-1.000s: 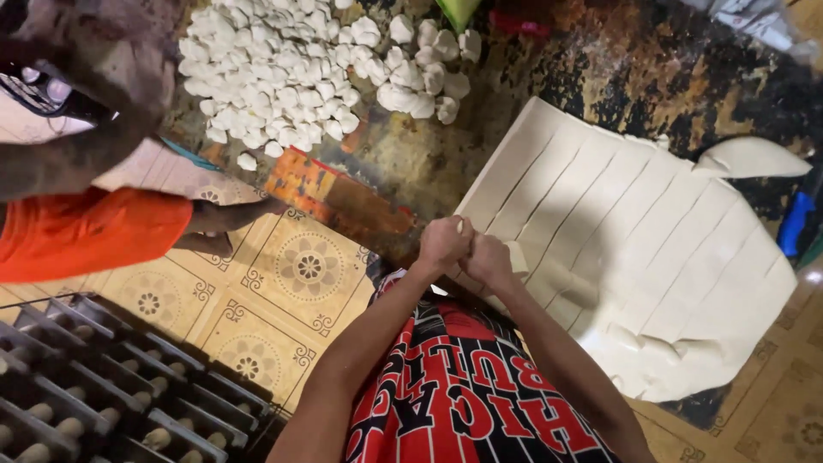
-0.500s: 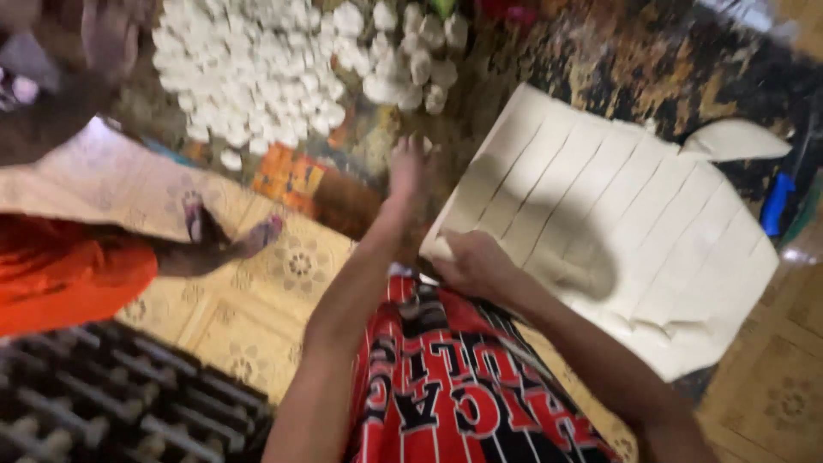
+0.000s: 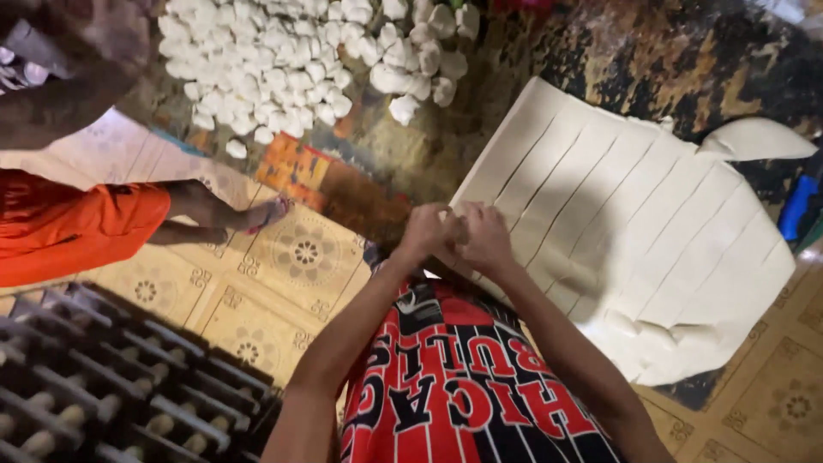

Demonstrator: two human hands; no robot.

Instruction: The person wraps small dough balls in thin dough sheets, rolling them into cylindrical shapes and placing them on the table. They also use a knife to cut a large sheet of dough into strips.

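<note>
Down at the near corner of the dough sheet (image 3: 634,249), both hands meet, touching each other. The left hand (image 3: 426,233) and the right hand (image 3: 486,240) are curled shut with the fingertips pinched together, and they seem to be working a small bit of dough between them, though the piece itself is hidden by the fingers, so I cannot tell its shape. The sheet lies flat on the floor, scored into long parallel strips, with the hands right at the end of the nearest strip. Judging from this, the step in hand looks like shaping one small piece taken from a strip; the next move would call for a firm, even pinch and then a free hand to reach for more dough.

Only the head view is given, and it shows the rest as well. A heap of small white dough pieces (image 3: 283,60) lies well apart at the top, across a dark mat (image 3: 686,60). Another person in orange cloth (image 3: 69,231) sits at the left, a bare foot (image 3: 257,214) stretched onto the patterned floor tiles (image 3: 283,283) between the hands and the heap, which could hinder a reach that way. A dark rack (image 3: 103,386) with pale round lumps fills the lower left.
</note>
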